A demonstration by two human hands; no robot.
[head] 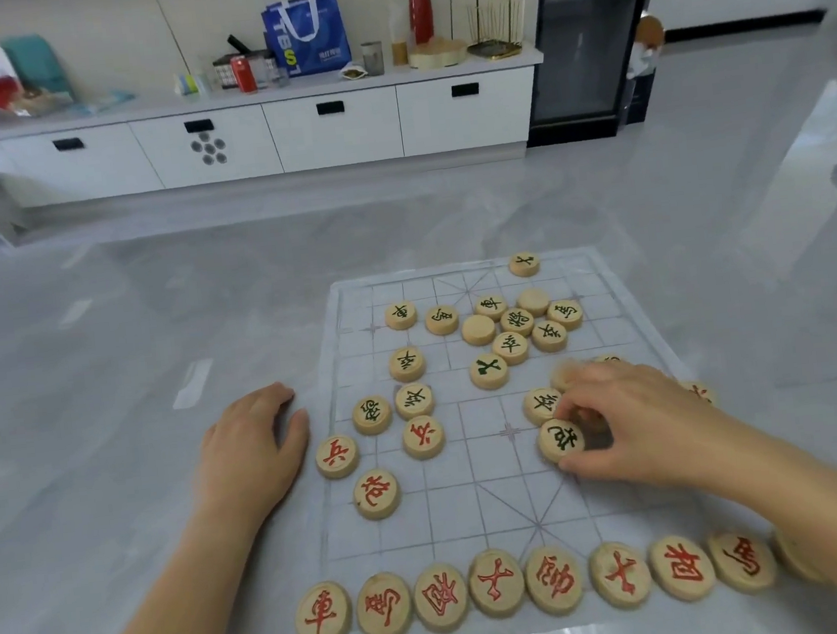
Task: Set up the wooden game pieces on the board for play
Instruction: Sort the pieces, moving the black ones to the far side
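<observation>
A single wide-angle camera on the person's head looked forward and down, close over the xiangqi board [476, 496], which filled the lower middle of the frame. Farther off, the view reached the white cabinets [335, 129] along the far wall.

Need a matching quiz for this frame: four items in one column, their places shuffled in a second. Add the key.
Things
1. left hand
2. right hand
3. row of red-marked pieces
4. blue tote bag

Places
A. on the white cabinet top
B. along the near edge of the board
C. resting on the grey surface left of the board, holding nothing
D. over the right side of the board, fingers round a green-marked piece

Pairs: 1-C, 2-D, 3-B, 4-A
</observation>
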